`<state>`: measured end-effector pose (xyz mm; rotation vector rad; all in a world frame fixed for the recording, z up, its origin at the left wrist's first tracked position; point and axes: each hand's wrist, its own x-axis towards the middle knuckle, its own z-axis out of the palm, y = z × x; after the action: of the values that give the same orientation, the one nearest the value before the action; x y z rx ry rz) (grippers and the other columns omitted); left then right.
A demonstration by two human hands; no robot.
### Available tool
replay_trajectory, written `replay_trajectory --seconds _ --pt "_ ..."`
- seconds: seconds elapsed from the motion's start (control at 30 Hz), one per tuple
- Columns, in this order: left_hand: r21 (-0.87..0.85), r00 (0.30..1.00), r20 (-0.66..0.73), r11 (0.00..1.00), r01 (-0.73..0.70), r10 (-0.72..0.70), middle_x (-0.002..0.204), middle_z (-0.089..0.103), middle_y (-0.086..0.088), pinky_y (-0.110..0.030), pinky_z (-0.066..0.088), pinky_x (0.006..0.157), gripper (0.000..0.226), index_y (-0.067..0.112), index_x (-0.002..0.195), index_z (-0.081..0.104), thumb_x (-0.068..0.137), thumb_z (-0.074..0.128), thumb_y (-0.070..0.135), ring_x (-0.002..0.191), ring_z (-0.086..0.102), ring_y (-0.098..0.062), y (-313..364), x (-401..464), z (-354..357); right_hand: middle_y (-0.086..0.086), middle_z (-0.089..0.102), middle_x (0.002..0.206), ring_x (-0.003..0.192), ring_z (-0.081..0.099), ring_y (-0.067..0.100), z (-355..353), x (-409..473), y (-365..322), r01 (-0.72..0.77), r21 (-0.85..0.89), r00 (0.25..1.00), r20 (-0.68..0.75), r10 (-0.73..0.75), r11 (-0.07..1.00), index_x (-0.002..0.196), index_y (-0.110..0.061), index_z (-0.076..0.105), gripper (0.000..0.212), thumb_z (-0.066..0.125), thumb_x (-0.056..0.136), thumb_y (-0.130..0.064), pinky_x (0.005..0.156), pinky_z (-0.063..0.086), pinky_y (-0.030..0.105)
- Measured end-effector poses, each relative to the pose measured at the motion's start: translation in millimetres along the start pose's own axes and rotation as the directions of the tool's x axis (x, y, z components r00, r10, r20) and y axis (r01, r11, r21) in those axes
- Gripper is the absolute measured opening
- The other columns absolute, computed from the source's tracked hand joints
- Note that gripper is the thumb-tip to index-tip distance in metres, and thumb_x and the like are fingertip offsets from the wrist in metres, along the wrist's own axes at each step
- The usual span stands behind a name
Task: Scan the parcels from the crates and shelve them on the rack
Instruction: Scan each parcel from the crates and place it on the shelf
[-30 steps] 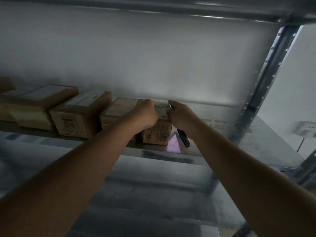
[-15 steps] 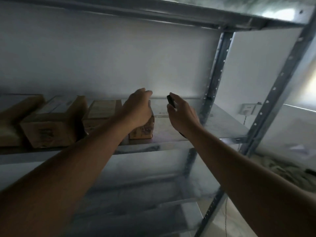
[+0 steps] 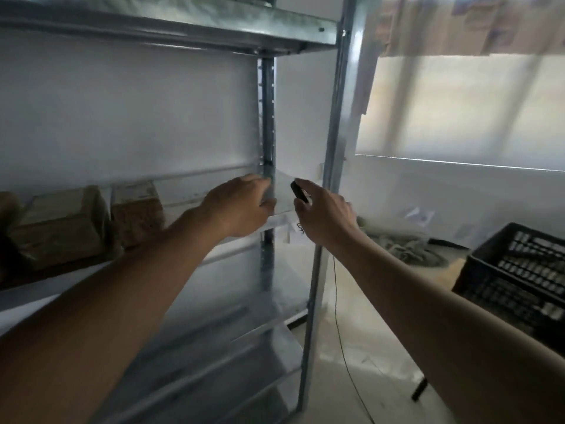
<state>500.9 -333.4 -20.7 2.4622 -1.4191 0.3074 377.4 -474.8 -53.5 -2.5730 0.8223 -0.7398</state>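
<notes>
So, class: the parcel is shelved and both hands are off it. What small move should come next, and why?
Probably reach toward the crate at the right for another parcel. The left hand is free, the right hand holds only the scanner, and the parcels sit on the shelf, which has bare room.

Brown cardboard parcels [image 3: 134,214] stand side by side on the metal rack [image 3: 333,166] shelf.

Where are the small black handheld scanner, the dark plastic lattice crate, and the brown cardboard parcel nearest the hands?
small black handheld scanner [image 3: 299,191], head view, its exposed upper end.
dark plastic lattice crate [image 3: 516,270], head view, its front wall.
brown cardboard parcel [image 3: 137,217], head view, its front face.
</notes>
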Motion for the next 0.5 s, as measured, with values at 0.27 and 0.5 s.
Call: replay_trajectory --seconds 0.27,0.5 --pt "-0.089 0.982 0.081 0.983 -0.162 0.169 0.159 0.049 -0.004 -0.047 0.045 0.113 0.058 0.019 0.155 0.045 0.107 0.048 0.05 0.141 0.051 -0.029 162.5 14.0 52.1 0.015 0.064 0.144 0.123 0.061 0.042 -87.0 -68.3 139.2 -0.202 -0.078 0.979 -0.018 0.201 0.976 0.158 -0.05 0.038 0.052 0.049 0.108 -0.046 0.102 0.052 0.051" --pt "-0.126 0.942 0.163 0.953 -0.276 0.295 0.16 0.047 -0.002 -0.048 0.044 0.113 0.058 0.021 0.158 0.042 0.107 0.047 0.048 0.142 0.049 -0.026 292.5 31.3 104.8 0.015 0.062 0.143 0.122 0.06 0.044 -146.8 -125.5 255.7 -0.313 -0.143 0.95 -0.059 0.307 0.939 0.16 -0.048 0.037 0.053 0.048 0.108 -0.046 0.103 0.051 0.052"
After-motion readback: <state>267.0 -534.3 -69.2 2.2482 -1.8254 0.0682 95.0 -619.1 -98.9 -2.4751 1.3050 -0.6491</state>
